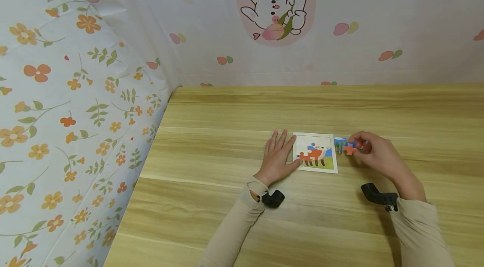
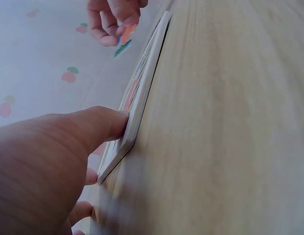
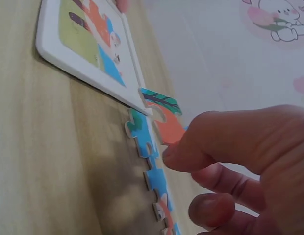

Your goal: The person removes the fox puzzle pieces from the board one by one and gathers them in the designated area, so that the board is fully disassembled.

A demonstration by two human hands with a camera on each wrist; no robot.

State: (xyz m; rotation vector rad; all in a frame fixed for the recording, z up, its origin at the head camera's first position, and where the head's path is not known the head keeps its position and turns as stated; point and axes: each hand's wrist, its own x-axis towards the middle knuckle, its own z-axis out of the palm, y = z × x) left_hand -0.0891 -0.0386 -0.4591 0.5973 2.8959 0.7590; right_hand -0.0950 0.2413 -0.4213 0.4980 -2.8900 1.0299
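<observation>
A white-framed jigsaw puzzle board (image 1: 319, 170) lies on the table, partly filled with an orange, fox-like animal on green ground; white gaps show at its upper left. My left hand (image 1: 276, 162) rests at the board's left side with fingers spread, and its thumb (image 2: 110, 122) touches the frame. Just right of the board, my right hand (image 1: 382, 155) pinches an orange puzzle piece (image 3: 169, 127) with a green leafy end, held above the table. Under and beside that hand, several loose puzzle pieces (image 3: 140, 131), mostly blue, lie in a row; fingers partly hide them in the head view.
The wood-grain table (image 1: 211, 216) reaches back to a white curtain (image 1: 204, 27) printed with a rabbit and fruit. A flowered cloth (image 1: 75, 111) hangs along the left edge. Each wrist wears a black camera mount (image 1: 378, 196).
</observation>
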